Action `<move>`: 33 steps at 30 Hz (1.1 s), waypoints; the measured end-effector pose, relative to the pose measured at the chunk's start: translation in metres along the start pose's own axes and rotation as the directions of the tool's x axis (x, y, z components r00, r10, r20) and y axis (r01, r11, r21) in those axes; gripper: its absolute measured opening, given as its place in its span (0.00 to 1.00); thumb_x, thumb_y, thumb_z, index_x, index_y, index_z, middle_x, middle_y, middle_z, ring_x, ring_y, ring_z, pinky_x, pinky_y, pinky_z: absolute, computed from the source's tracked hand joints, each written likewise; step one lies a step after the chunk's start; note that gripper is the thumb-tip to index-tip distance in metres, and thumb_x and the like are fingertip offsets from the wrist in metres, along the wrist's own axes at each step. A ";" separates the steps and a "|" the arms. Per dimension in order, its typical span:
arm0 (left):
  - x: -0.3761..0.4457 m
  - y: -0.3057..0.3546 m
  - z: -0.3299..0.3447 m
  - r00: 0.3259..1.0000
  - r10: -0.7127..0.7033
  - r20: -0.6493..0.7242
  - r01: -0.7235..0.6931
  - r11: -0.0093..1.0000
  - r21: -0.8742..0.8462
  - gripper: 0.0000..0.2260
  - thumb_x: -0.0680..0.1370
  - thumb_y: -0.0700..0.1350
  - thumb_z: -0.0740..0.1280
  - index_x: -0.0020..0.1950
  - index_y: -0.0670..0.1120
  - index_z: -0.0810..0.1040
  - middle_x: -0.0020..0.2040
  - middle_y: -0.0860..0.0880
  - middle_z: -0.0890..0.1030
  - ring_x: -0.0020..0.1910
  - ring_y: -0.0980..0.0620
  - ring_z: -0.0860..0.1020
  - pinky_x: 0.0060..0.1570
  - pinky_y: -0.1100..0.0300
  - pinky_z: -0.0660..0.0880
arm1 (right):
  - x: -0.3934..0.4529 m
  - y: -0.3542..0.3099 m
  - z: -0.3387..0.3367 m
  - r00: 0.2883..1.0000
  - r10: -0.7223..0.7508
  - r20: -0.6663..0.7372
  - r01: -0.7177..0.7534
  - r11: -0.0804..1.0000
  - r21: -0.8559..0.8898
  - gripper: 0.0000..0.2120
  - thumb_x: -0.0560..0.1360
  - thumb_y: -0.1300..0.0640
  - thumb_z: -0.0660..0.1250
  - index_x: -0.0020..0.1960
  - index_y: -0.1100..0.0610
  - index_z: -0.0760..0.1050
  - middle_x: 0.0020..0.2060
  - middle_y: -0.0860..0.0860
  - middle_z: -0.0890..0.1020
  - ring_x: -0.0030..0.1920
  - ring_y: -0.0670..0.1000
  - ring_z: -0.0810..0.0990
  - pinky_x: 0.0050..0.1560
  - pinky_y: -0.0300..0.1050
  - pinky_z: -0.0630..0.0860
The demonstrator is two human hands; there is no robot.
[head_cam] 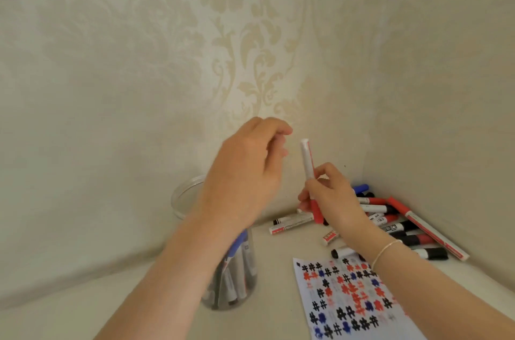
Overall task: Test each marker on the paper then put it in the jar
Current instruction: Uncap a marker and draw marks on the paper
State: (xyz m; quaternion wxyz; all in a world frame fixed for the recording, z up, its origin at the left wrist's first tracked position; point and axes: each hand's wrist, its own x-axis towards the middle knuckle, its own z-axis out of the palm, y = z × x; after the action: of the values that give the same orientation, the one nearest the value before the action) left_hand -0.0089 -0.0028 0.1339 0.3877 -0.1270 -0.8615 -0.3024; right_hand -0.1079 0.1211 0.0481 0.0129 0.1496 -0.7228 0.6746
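Note:
My right hand (331, 197) grips a white marker with a red cap (308, 169), held upright with the cap end down. My left hand (245, 172) hovers just left of it above the jar, fingers loosely curled and holding nothing. The clear jar (181, 197) stands under my left forearm and holds several markers. The paper (348, 300), covered with black, red and blue marks, lies at the lower right. A pile of markers (404, 225) lies in the corner behind my right hand.
Patterned walls close in on the left, back and right, meeting in a corner just behind the pile. Two loose markers (292, 221) lie between the jar and the pile. A small cap-like piece (330, 236) lies by my right wrist.

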 end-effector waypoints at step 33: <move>-0.068 -0.020 0.124 0.708 -0.072 0.703 0.360 0.893 -0.271 0.08 0.80 0.43 0.59 0.42 0.49 0.74 0.33 0.54 0.73 0.34 0.53 0.70 0.38 0.52 0.70 | -0.047 0.002 -0.090 0.895 0.242 0.373 -0.281 0.958 0.050 0.11 0.76 0.60 0.65 0.46 0.69 0.78 0.36 0.62 0.81 0.29 0.52 0.79 0.36 0.45 0.80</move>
State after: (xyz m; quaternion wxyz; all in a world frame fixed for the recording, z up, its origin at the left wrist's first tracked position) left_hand -0.0456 0.0595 0.0110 -0.0241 -0.1983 -0.8736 -0.4438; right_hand -0.0803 0.2181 0.0436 -0.2196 0.1736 -0.6904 0.6671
